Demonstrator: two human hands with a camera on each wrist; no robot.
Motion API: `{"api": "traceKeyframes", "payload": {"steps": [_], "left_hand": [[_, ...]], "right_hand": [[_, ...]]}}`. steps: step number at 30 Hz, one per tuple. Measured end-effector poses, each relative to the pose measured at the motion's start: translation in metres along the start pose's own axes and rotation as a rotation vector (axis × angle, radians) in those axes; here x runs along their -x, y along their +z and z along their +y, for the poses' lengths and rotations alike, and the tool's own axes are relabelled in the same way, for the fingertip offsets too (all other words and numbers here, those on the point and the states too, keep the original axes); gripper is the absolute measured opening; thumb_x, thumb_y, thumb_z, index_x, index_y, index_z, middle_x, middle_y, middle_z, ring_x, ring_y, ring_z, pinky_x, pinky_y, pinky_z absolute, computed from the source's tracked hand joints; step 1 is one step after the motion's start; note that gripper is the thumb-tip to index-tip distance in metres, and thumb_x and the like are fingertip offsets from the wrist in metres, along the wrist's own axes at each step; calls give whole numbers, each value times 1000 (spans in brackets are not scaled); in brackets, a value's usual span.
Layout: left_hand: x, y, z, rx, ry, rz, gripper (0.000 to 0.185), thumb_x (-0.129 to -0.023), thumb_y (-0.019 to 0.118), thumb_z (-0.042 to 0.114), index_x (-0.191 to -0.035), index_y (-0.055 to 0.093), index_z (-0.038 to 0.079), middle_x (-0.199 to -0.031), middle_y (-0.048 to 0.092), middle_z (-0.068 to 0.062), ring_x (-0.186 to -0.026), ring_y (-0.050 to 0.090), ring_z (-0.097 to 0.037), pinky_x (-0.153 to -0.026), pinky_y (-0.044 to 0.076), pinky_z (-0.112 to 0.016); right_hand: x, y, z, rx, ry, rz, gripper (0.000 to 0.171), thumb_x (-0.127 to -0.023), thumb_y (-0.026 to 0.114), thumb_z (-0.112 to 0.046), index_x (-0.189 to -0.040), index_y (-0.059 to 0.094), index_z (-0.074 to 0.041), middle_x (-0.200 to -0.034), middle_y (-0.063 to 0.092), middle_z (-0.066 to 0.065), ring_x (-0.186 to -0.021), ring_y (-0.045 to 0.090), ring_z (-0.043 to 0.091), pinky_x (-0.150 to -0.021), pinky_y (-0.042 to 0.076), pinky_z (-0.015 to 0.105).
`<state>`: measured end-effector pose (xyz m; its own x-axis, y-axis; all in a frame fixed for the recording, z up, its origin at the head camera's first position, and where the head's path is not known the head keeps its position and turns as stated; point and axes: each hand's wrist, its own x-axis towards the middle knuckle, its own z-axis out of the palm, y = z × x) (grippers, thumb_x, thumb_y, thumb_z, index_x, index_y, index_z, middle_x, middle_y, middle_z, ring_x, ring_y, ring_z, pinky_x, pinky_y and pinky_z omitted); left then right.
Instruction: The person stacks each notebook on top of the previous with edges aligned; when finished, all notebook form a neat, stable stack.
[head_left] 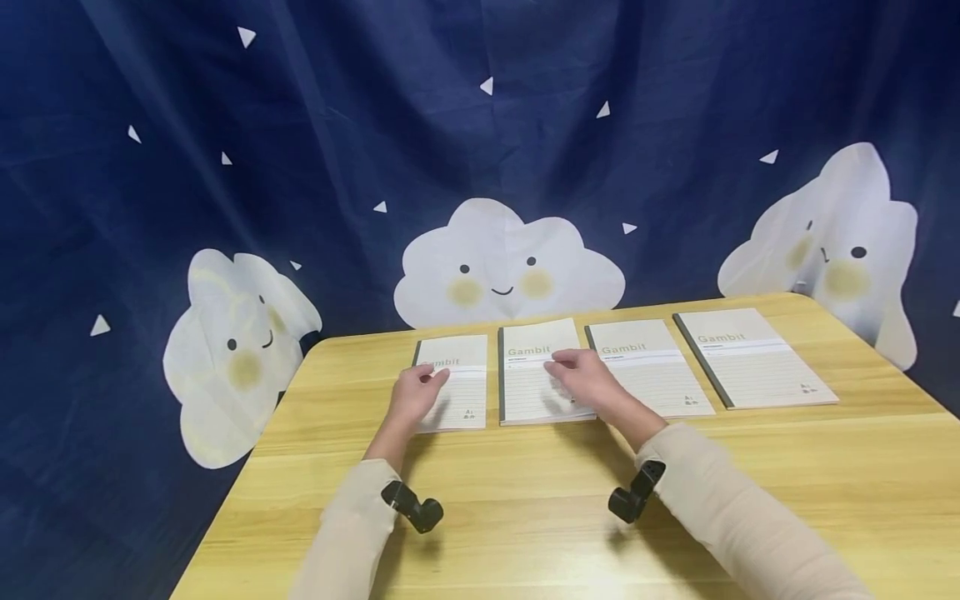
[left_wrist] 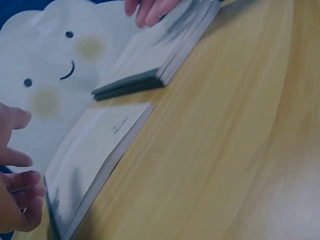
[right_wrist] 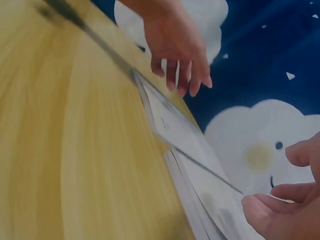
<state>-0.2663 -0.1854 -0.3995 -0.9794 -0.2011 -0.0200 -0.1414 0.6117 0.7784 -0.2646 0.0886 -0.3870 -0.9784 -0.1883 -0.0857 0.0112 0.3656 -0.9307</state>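
Note:
My left hand (head_left: 417, 393) hovers above the leftmost notebook (head_left: 467, 390), its fingers loosely bent with nothing between them. This notebook is white with a dark spine, ruled lines and the word Gambit. Over the second notebook (head_left: 525, 392) is my right hand (head_left: 583, 379), thumb and fingers apart and holding nothing. That notebook looks thicker in the left wrist view, where layered page edges (left_wrist: 187, 42) show. In the right wrist view, the left hand (right_wrist: 180, 55) hangs over the far notebook (right_wrist: 162, 110), while the right hand (right_wrist: 290, 205) is beside the nearer one (right_wrist: 200, 175).
Two more Gambit notebooks lie to the right, one (head_left: 648, 379) beside the second and another (head_left: 757, 367) slightly turned. All are in a row near the back edge of the wooden table (head_left: 510, 500). A dark blue curtain (head_left: 360, 108) with smiling clouds hangs behind.

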Motion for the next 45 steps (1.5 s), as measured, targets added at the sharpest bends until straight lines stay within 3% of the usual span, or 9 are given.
{"api": "traceKeyframes", "payload": {"steps": [11, 14, 17, 24, 28, 33, 38, 42, 45], "left_hand": [[3, -32, -25, -30, -94, -43, 63, -94, 53, 35, -137, 40, -9, -140, 40, -28, -131, 37, -39, -108, 32, -49], [4, -35, -29, -31, -111, -56, 65, -93, 53, 37, -137, 38, -9, -142, 38, -28, -133, 35, -40, -109, 31, -50], [5, -36, -31, -24, -127, -69, 66, -93, 53, 37, -137, 37, -10, -143, 36, -28, -133, 33, -41, -110, 29, -51], [7, -38, -33, -28, -149, -87, 63, -93, 53, 35, -134, 40, -11, -139, 39, -30, -126, 40, -40, -104, 36, -52], [6, -36, -34, -30, -163, -66, 36, -91, 54, 34, -87, 56, -2, -82, 54, -14, -76, 50, -25, -66, 45, -36], [5, -34, -34, -2, -175, -70, 40, -92, 53, 32, -60, 38, 13, -53, 31, 3, -50, 32, -14, -47, 29, -26], [5, -35, -35, 16, -184, -65, 39, -92, 53, 30, -61, 38, 13, -51, 31, 4, -47, 31, -13, -46, 29, -26], [4, -36, -37, 29, -198, -63, 37, -92, 53, 30, -62, 40, 11, -52, 31, 4, -48, 32, -13, -48, 30, -26], [4, -37, -38, 38, -217, -61, 37, -92, 53, 30, -63, 41, 12, -52, 31, 4, -49, 32, -13, -49, 31, -27]], "right_hand": [[2, 44, -17, -414, 85, -214, 52, -97, 47, -14, -137, 30, 15, -133, 42, 34, -123, 46, 43, -104, 40, 45], [2, 54, -22, -453, 89, -242, 41, -96, 47, -12, -127, 40, 13, -99, 56, 20, -95, 59, 30, -103, 41, 45], [-1, 65, -25, -507, 115, -272, 14, -95, 49, -12, -100, 44, 1, -69, 34, 3, -66, 37, 15, -100, 42, 41], [-1, 89, -31, -539, 186, -301, 66, -96, 50, -15, -142, 14, 15, -134, 30, 32, -123, 37, 37, -111, 25, 52], [-2, 94, -34, -534, 197, -289, 65, -95, 52, -17, -141, 18, 14, -144, 21, 27, -120, 41, 29, -113, 23, 52], [-5, 93, -34, -527, 208, -280, 36, -94, 52, -16, -117, 45, 11, -86, 52, 11, -52, 31, 10, -111, 30, 48], [-6, 94, -33, -544, 199, -291, 14, -94, 52, -15, -87, 48, -4, -45, 29, -5, -39, 28, 8, -111, 31, 46], [-6, 96, -34, -565, 202, -271, 36, -94, 53, -14, -117, 43, 12, -103, 58, 18, -62, 55, 15, -111, 31, 45], [-6, 96, -34, -594, 214, -257, 67, -93, 52, -13, -140, 15, 16, -150, 12, 30, -126, 43, 31, -112, 29, 44]]}}
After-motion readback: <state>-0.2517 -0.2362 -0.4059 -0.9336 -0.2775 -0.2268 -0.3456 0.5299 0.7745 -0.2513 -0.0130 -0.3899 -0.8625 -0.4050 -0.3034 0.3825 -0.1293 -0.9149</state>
